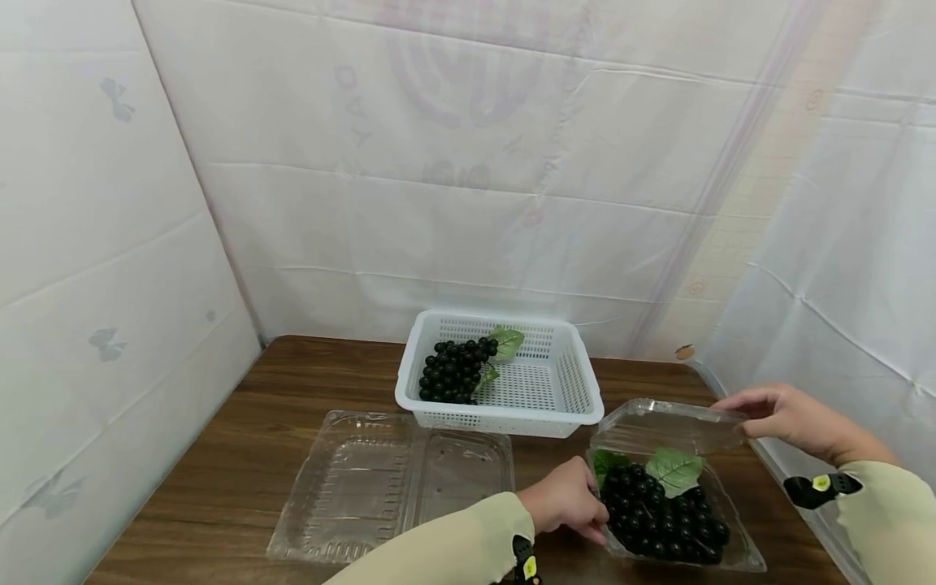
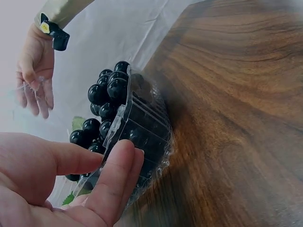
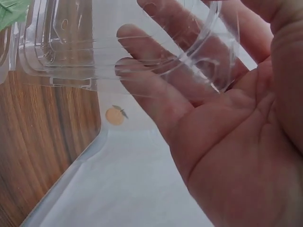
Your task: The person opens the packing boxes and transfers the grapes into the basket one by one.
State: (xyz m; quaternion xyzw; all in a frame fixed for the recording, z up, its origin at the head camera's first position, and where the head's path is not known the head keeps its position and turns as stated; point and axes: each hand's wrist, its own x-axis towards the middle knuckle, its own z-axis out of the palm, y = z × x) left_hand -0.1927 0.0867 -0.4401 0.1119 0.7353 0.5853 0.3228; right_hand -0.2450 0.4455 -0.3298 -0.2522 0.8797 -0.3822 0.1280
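Note:
A clear plastic clamshell container stands at the table's right front, holding a bunch of dark grapes with green leaves. My left hand pinches the left rim of its base; in the left wrist view, thumb and fingers lie on either side of that rim. My right hand holds the far right edge of the raised lid. Through the clear plastic, the right wrist view shows several fingers behind the lid.
Behind, a white perforated basket contains another bunch of dark grapes. A second clear clamshell lies spread flat left of my left hand, on the wooden table. White sheeting hangs at the back and sides.

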